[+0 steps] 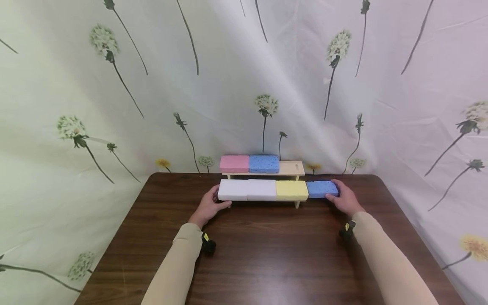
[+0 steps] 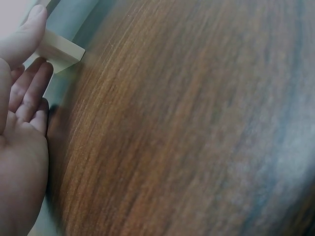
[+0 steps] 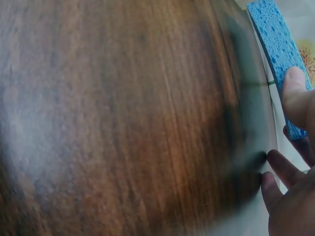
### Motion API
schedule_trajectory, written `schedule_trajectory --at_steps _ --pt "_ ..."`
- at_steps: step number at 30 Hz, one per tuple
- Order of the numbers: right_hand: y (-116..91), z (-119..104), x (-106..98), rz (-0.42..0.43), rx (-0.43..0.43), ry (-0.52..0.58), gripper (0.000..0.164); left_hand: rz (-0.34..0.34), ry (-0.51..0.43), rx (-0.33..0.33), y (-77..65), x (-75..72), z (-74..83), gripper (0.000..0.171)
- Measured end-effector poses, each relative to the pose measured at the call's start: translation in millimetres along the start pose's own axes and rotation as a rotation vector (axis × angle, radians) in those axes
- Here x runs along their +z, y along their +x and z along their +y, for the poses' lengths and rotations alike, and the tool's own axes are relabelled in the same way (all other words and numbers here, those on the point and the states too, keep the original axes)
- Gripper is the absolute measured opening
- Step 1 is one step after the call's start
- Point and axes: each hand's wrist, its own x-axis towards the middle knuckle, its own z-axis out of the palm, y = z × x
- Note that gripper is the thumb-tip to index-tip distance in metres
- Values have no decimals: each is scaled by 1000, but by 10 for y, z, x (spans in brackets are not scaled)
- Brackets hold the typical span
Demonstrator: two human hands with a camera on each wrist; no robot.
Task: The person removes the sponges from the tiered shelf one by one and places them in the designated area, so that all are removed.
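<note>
Two low racks near the back edge of the table (image 1: 259, 254). Front rack (image 1: 297, 204) bears two white sponges (image 1: 233, 189) & a yellow sponge (image 1: 291, 190), end to end; rear rack (image 1: 291, 168), a pink sponge (image 1: 234, 163) & a second blue sponge (image 1: 264, 164). R hand (image 1: 346, 201) pinches the blue sponge (image 1: 318, 189) by its outer end, thumb in front, prob. leaving the inner end unobstructed; sponge sits just past front rack's R end, beside yellow (contact unclear). R grip narrow, closed to sponge depth. L hand (image 1: 207, 207): fingers relaxed, thumb well apart, at front rack's L end, prob. bracing the row; exact contact hidden.
</note>
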Motion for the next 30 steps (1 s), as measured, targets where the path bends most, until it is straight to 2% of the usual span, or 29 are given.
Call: schedule_trajectory --at_steps 10,17,30 --pt "-26 -68 -3 -71 38 -68 71 8 6 -1 -3 -7 19 83" --pt "-21 -30 3 -78 50 -110 74 13 7 1 -42 18 1 83" --pt "9 -17 -7 -82 62 -120 76 15 12 19 -16 16 -11 82"
